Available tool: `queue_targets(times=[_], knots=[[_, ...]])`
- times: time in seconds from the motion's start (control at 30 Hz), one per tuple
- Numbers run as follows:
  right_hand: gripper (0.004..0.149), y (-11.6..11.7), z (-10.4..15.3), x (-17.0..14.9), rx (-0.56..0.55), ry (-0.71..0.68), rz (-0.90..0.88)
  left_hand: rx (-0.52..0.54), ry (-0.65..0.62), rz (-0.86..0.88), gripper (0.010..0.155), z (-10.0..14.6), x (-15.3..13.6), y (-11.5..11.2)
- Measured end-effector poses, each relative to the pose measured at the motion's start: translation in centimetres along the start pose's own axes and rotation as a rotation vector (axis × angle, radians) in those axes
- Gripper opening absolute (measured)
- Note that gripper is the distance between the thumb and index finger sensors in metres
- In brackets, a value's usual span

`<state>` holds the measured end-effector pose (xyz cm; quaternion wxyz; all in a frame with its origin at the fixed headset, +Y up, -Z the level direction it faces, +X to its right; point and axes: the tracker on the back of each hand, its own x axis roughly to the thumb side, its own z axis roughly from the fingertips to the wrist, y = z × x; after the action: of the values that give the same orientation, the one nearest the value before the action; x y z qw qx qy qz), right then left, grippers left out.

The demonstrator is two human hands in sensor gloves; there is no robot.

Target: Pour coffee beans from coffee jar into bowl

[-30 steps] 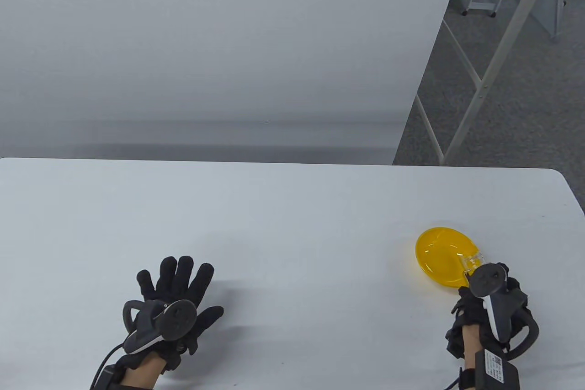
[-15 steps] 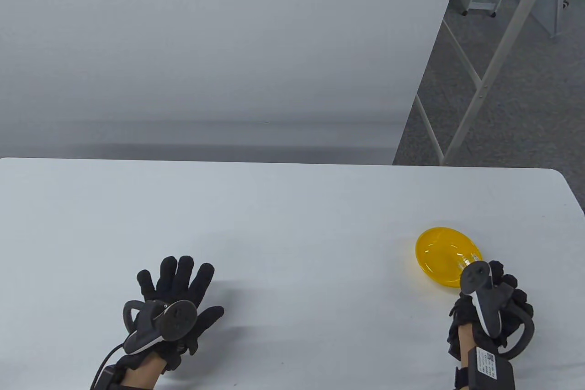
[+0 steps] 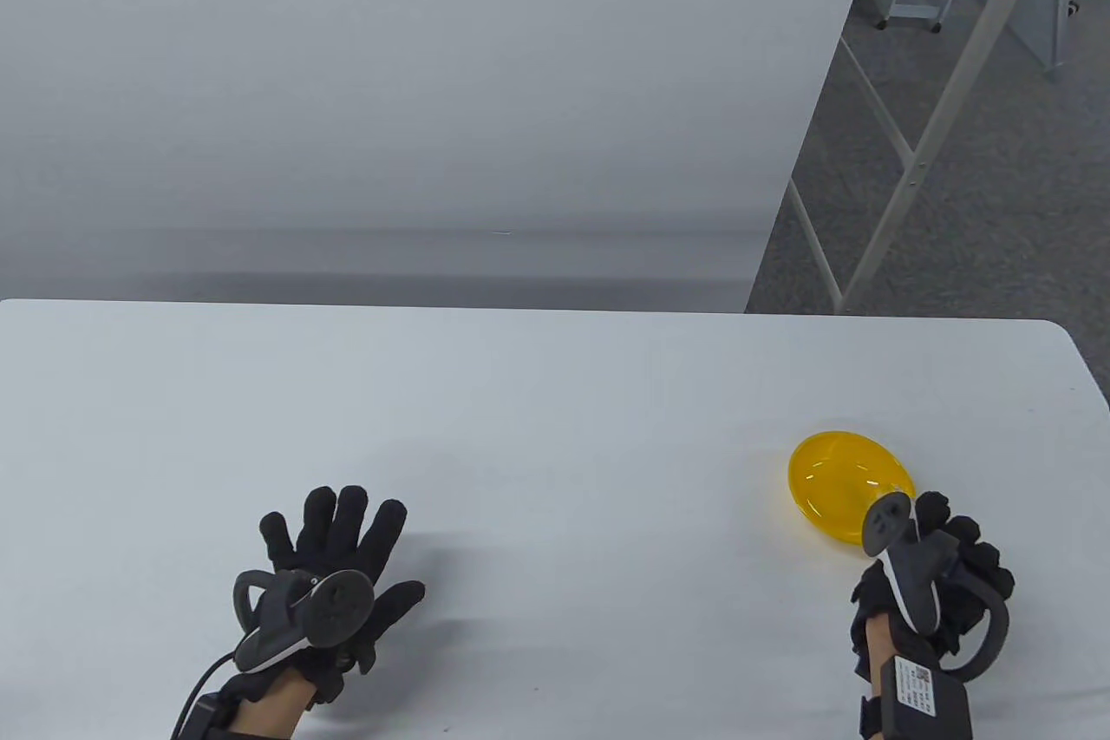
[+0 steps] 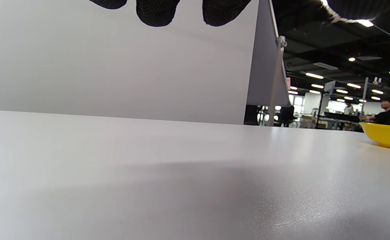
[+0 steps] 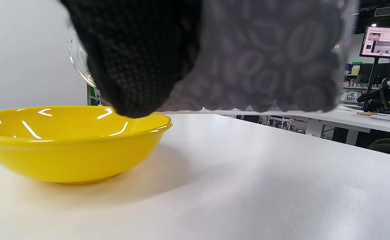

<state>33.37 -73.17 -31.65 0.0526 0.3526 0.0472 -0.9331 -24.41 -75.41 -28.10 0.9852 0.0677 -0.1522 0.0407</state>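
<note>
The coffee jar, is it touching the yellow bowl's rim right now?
Cannot tell. In the right wrist view the gloved right hand covers where the coffee jar nears the yellow bowl.

Bright, even overhead light; soft shadows on the table [image 3: 555, 393]; right wrist view's foreground blurred.

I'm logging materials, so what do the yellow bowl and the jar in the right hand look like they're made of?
Yellow bowl: probably glossy plastic, opaque, with sharp white highlights along its rim. Coffee jar: clear glass or plastic, can't tell which; the beans show through its wall.
</note>
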Motion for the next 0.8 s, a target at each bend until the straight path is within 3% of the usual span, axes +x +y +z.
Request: queue_targets(times=[0.33,0.8], knots=[[0.090,0.01,0.13,0.47,-0.020,-0.014,0.064,0.001,0.000,0.000,0.091,0.03,0.00,-0.01],[0.090,-0.04,0.14,0.25,-0.015,0.004,0.014,0.001,-0.001,-0.002,0.092,0.06,0.02,-0.01]])
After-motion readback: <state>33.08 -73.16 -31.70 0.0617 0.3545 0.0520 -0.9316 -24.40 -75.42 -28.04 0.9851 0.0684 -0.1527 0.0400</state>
